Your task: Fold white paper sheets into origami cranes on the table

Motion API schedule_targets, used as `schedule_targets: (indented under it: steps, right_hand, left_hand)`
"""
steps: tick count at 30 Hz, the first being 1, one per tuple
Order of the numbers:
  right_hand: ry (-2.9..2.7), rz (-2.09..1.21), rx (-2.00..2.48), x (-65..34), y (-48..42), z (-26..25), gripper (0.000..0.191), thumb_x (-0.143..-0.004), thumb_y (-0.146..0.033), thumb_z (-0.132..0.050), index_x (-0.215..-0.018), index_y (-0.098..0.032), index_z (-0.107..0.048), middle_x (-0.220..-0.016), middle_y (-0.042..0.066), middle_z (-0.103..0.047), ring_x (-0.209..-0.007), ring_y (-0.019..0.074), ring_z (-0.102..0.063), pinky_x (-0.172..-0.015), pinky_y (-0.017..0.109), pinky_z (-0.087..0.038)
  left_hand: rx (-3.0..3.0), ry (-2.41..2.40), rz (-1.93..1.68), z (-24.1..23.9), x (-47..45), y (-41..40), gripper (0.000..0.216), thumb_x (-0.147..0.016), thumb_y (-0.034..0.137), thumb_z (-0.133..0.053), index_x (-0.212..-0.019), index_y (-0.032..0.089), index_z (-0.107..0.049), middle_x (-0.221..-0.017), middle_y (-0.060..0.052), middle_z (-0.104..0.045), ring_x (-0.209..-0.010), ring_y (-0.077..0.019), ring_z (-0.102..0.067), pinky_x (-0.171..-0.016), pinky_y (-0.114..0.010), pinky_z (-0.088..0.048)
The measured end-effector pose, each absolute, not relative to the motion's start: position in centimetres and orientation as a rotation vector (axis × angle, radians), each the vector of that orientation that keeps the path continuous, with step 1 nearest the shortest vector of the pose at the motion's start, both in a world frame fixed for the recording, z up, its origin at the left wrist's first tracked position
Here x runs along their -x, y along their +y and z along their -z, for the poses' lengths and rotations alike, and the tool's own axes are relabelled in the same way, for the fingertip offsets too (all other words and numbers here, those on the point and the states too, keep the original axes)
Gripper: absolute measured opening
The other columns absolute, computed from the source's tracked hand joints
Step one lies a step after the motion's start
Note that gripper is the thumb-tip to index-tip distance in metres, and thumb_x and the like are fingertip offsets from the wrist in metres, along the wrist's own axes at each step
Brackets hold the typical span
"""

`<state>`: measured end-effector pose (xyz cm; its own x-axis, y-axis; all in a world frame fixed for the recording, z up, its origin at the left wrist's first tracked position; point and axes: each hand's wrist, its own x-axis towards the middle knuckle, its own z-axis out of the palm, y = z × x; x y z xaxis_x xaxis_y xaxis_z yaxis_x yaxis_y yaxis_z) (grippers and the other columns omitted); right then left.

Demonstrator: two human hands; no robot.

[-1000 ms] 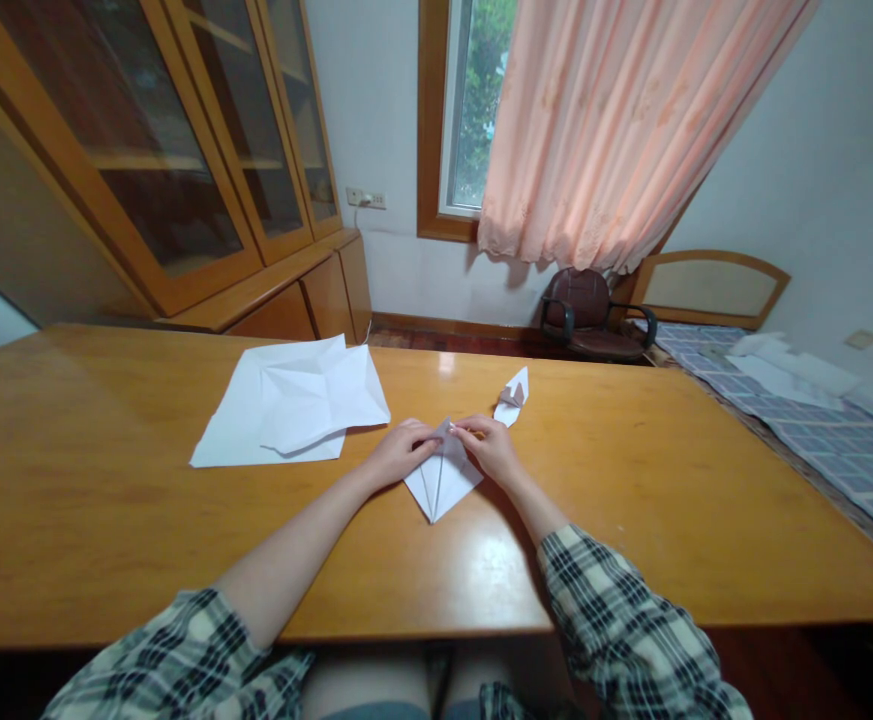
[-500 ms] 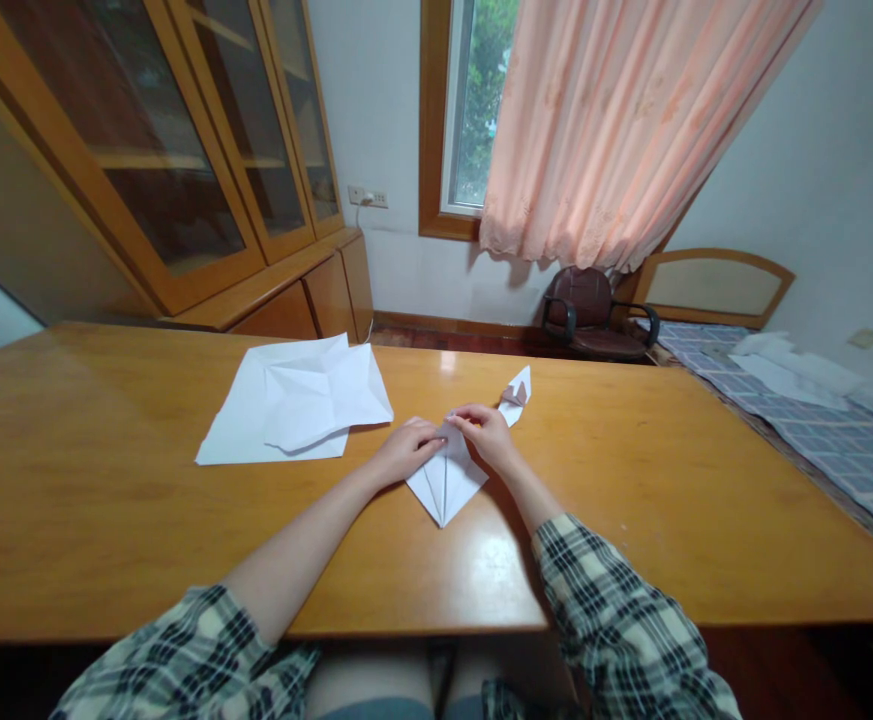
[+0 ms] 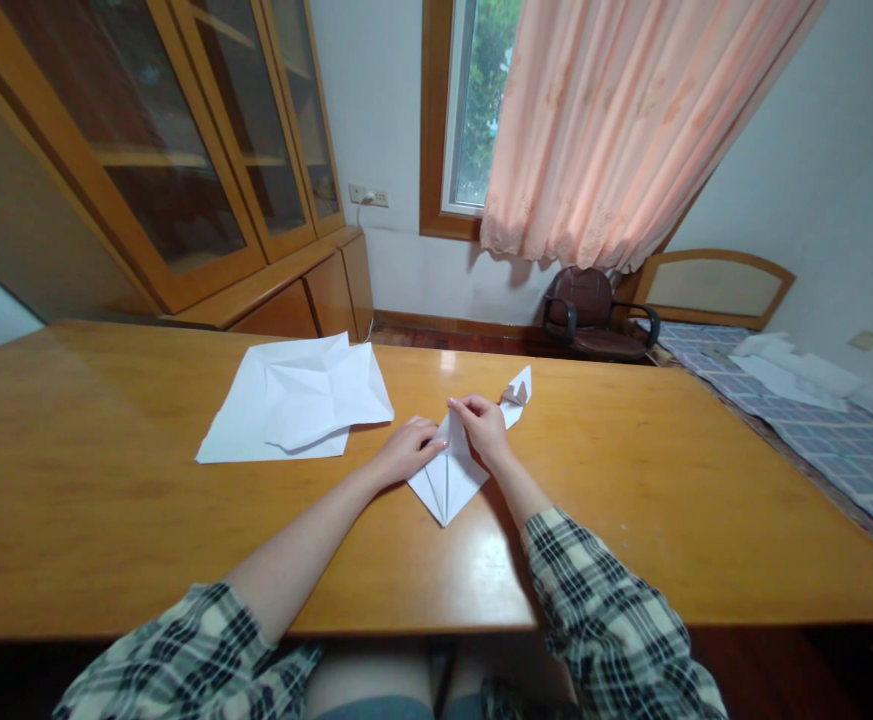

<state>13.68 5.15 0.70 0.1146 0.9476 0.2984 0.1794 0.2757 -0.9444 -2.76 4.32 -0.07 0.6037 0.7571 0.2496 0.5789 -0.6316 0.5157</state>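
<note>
A: Head view, only one. What's in hand?
B: Folded paper [image 3: 464, 482], white, a diamond on the table [image 3: 631, 500], in front of the person, between the hands. One corner points at the body.
A: Left hand [image 3: 406, 450]?
B: On the paper's left upper edge. Thumb lies flat across the top, fingers bent and close together. Can't tell if any are tucked under, so gripping or just pressing is unclear.
A: Right hand [image 3: 483, 425]?
B: Thumb and index closed together on the far tip, pinching it. No visible gap. The other fingers curl in.
A: How far along?
B: Partway, I'd say. Done: paper is folded down to a compact diamond, with a crease down the middle and slanted ones meeting at the near corner. Left: the far tip looks lifted, not pressed flat, so that fold reads as unfinished. Layers under the hands are hidden.
A: Anything else around?
B: Small folded piece [image 3: 516, 393] just beyond the right hand, no fingers on it; it looks further shaped than the diamond. Off to the left, creased sheets [image 3: 361, 390] lie overlapping, opened out, untouched.
</note>
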Motion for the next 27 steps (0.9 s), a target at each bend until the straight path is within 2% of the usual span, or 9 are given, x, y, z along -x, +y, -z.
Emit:
schedule_targets:
  steps: [2, 4, 6, 8, 11, 17, 20, 23, 27]
  right_hand:
    - [-1.329, -0.747, 1.210, -13.6, 5.2, -0.4, 0.034, -0.080, -0.047, -0.058, -0.070, -0.015, -0.065, -0.064, 0.001, -0.061, -0.063, 0.0147, -0.054, -0.060, 0.025, -0.042]
    - [-1.391, -0.628, 1.245, -13.9, 4.9, -0.3, 0.031, -0.082, -0.045, -0.056, -0.086, -0.015, -0.065, -0.077, 0.004, -0.064, -0.068, 0.0160, -0.056, -0.064, 0.027, -0.044]
    - [-1.536, -0.437, 1.270, -14.6, 4.2, -0.6, 0.034, -0.082, -0.039, -0.058, -0.106, -0.015, -0.060, -0.095, 0.008, -0.062, -0.076, 0.0173, -0.057, -0.070, 0.030, -0.046]
    - [-1.725, -0.219, 1.290, -15.5, 3.1, -0.9, 0.029, -0.083, -0.029, -0.058, -0.108, -0.015, -0.058, -0.101, 0.011, -0.059, -0.084, 0.0197, -0.055, -0.076, 0.033, -0.044]
    - [-2.112, -0.101, 1.318, -16.5, 1.5, -1.1, 0.017, -0.085, -0.017, -0.052, -0.097, -0.019, -0.063, -0.091, 0.008, -0.060, -0.088, 0.0209, -0.052, -0.079, 0.033, -0.041]
    - [-2.347, -0.045, 1.441, -16.4, 0.1, 0.0, 0.025, -0.088, -0.028, -0.055, -0.112, -0.024, -0.062, -0.112, 0.008, -0.060, -0.104, 0.0241, -0.047, -0.084, 0.037, -0.037]
    - [-2.336, -0.069, 1.497, -16.2, 0.2, 0.3, 0.030, -0.089, -0.029, -0.054, -0.118, -0.026, -0.059, -0.118, 0.008, -0.058, -0.109, 0.0248, -0.045, -0.088, 0.039, -0.035]
    - [-2.291, -0.082, 1.513, -16.2, 0.2, 0.2, 0.032, -0.087, -0.031, -0.056, -0.119, -0.027, -0.059, -0.120, 0.009, -0.057, -0.111, 0.0262, -0.044, -0.091, 0.040, -0.034]
    - [-2.128, -0.084, 1.593, -16.8, -0.1, -0.2, 0.024, -0.088, -0.030, -0.054, -0.108, -0.023, -0.066, -0.103, 0.011, -0.062, -0.098, 0.0260, -0.050, -0.083, 0.038, -0.037]
  left_hand:
    - [-2.422, 1.110, -0.680, 0.3, 2.8, 4.1, 0.023, -0.086, 0.032, -0.051, -0.099, 0.017, -0.062, -0.095, -0.007, -0.062, -0.092, -0.0226, -0.055, -0.085, -0.036, -0.044]
    - [-2.403, 1.115, -0.757, 0.5, 2.8, 3.8, 0.046, -0.084, 0.026, -0.054, -0.128, 0.020, -0.046, -0.117, -0.009, -0.057, -0.105, -0.0235, -0.053, -0.093, -0.039, -0.042]
    - [-2.432, 1.103, -0.824, 0.7, 2.8, 3.4, 0.064, -0.083, 0.022, -0.055, -0.141, 0.022, -0.028, -0.129, -0.010, -0.049, -0.114, -0.0235, -0.048, -0.099, -0.041, -0.039]
    - [-2.501, 1.121, -0.862, 0.7, 2.7, 3.0, 0.066, -0.082, 0.021, -0.056, -0.142, 0.022, -0.026, -0.128, -0.010, -0.048, -0.117, -0.0241, -0.045, -0.102, -0.043, -0.037]
    - [-2.588, 1.229, -0.889, 0.5, 2.6, 2.6, 0.057, -0.081, 0.022, -0.059, -0.134, 0.020, -0.039, -0.124, -0.011, -0.049, -0.118, -0.0254, -0.044, -0.103, -0.045, -0.036]
    - [-2.740, 1.261, -0.735, 0.4, 2.9, 2.2, 0.038, -0.087, 0.017, -0.048, -0.124, 0.023, -0.053, -0.142, -0.007, -0.042, -0.135, -0.0251, -0.028, -0.112, -0.047, -0.022]
    - [-2.712, 1.170, -0.506, 0.5, 3.5, 2.1, 0.039, -0.094, 0.024, -0.038, -0.131, 0.022, -0.049, -0.140, -0.005, -0.047, -0.136, -0.0223, -0.029, -0.113, -0.045, -0.021]
    - [-2.638, 1.104, -0.383, 0.7, 4.0, 2.0, 0.050, -0.094, 0.043, -0.038, -0.140, 0.024, -0.037, -0.145, -0.006, -0.041, -0.138, -0.0237, -0.025, -0.113, -0.045, -0.018]
    - [-2.588, 1.075, -0.357, 0.7, 4.2, 2.0, 0.062, -0.088, 0.054, -0.043, -0.142, 0.025, -0.034, -0.149, -0.008, -0.034, -0.140, -0.0275, -0.021, -0.113, -0.048, -0.014]
